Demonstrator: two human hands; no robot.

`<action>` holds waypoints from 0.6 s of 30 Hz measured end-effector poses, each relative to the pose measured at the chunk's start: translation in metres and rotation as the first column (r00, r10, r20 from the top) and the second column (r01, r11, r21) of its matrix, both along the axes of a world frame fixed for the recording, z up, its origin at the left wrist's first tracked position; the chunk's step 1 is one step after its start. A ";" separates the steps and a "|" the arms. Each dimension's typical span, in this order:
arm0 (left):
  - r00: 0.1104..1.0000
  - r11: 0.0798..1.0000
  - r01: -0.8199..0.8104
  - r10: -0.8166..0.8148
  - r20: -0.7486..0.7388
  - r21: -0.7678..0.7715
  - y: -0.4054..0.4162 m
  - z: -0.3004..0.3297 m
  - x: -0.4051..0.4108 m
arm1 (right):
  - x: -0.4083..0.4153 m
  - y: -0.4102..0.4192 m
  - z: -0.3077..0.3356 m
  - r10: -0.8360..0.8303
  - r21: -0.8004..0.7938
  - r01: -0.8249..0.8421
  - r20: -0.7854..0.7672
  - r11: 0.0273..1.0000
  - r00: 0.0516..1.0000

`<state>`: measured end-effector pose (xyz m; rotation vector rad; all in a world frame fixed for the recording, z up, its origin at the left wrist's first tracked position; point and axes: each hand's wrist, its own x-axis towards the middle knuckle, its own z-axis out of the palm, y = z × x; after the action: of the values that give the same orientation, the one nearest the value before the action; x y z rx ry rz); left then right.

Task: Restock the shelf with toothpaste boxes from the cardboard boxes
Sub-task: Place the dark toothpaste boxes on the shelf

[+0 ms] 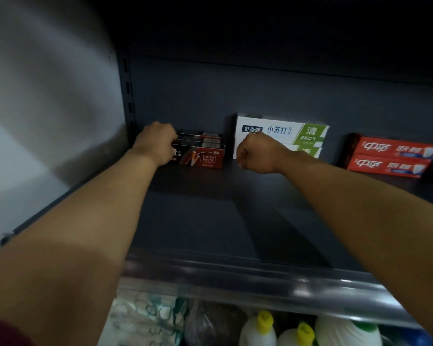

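Note:
Both my arms reach deep onto a dark grey shelf (pixel 210 216). My left hand (pixel 155 143) rests on the left end of a group of dark red toothpaste boxes (pixel 205 151) at the shelf's back left, fingers curled over them. My right hand (pixel 255 153) is a closed fist in front of a stack of white and green toothpaste boxes (pixel 290 132), just right of the red group; nothing shows in it. Further right lie two stacked red toothpaste boxes (pixel 390 158). No cardboard box is in view.
A slotted upright (pixel 128 96) and a pale wall (pixel 48 96) bound the shelf on the left. The shiny price rail (pixel 235 278) runs along the front edge. Below stand white bottles with yellow caps (pixel 260 330) and plastic-wrapped goods (pixel 145 318).

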<state>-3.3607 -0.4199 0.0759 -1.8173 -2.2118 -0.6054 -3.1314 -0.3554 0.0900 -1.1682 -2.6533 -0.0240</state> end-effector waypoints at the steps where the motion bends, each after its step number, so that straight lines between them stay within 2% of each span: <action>1: 1.000 1.000 0.004 -0.004 -0.004 0.019 -0.006 0.001 0.001 | 0.002 -0.004 0.001 -0.006 -0.005 0.006 -0.006 1.000 1.000; 5: 0.999 1.000 -0.009 0.009 0.038 0.000 -0.033 0.008 0.006 | 0.008 -0.023 0.007 -0.007 -0.006 0.007 -0.026 1.000 1.000; 10: 0.997 0.983 -0.003 0.016 0.073 -0.183 -0.075 0.015 0.029 | 0.024 -0.059 0.020 0.004 -0.023 -0.004 0.003 1.000 1.000; 18: 0.998 0.977 0.049 -0.039 0.053 -0.208 -0.156 0.023 0.092 | 0.067 -0.133 0.029 0.038 -0.049 -0.038 0.000 0.998 0.999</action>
<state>-3.2685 -0.5757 0.0985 -1.9755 -2.3511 -0.4432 -3.0647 -0.4884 0.1189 -1.1324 -2.6908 0.0477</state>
